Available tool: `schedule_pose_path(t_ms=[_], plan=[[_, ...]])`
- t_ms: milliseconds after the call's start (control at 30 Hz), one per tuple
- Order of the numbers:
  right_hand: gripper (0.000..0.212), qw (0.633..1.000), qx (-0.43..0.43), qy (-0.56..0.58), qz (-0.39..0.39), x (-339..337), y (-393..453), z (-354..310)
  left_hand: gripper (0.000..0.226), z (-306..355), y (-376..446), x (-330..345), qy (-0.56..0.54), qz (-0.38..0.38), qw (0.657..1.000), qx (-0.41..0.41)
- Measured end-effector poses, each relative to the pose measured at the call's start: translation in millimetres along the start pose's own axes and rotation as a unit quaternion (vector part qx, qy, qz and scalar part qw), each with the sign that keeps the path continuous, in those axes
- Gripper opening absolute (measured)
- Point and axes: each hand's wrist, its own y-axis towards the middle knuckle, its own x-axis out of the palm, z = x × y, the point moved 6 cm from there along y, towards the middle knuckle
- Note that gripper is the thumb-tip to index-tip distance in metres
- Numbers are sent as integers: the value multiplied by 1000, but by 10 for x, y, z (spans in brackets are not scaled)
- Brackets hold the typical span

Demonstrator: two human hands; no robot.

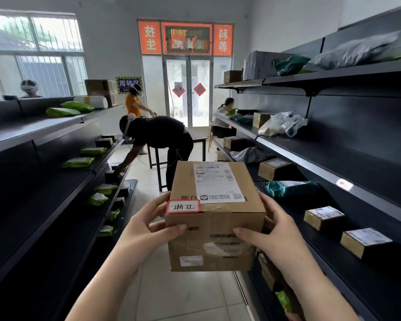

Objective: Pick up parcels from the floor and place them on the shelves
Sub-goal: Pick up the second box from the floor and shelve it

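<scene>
Cardboard parcel (214,214) gripped by left hand (146,225) and right hand (276,230), fingers wrapped behind (mostly hidden), label print unreadable

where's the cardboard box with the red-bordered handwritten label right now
In the head view the cardboard box is centre frame, held up over the aisle floor between the left hand and right hand, with the right-side shelves just beside it.

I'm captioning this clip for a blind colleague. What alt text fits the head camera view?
Both bare hands, left hand and right hand, hold a labelled cardboard box chest-high in an aisle between dark shelves stocked with small boxes and green mailer bags. Ahead, a person in black bends toward the left shelves.
</scene>
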Motion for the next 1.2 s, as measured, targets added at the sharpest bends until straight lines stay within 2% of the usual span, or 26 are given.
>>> schedule_pose_path(t_ms=[100, 333, 567, 733, 833, 967, 1100, 1200], plan=[[65, 1000, -4, -8, 2, -88, 413, 68, 74, -53, 429, 89, -13, -2, 1000, 3], [67, 1000, -6, -19, 23, -343, 1152, 331, 79, -233, 1242, 340, -21, -15, 1000, 10], [76, 998, 17, -39, 52, -547, 1598, 552, 68, -398, 1861, 566, -31, -42, 999, 1], [75, 994, 27, -63, 85, -712, 1934, 671, 75, -515, 2371, 760, -38, -81, 996, 1], [78, 989, 33, -77, 119, -846, 2159, 734, 82, -570, 2759, 924, -30, -113, 993, 3], [77, 979, 34, -96, 174, -1069, 2473, 771, 60, -563, 3281, 1214, -51, -155, 986, 14], [71, 968, 29, -110, 224, -1289, 2758, 774, 59, -562, 3770, 1500, -65, -199, 978, 21], [77, 955, 31, -128, 266, -1447, 2900, 767, 58, -565, 4101, 1744, -70, -243, 967, 30]])
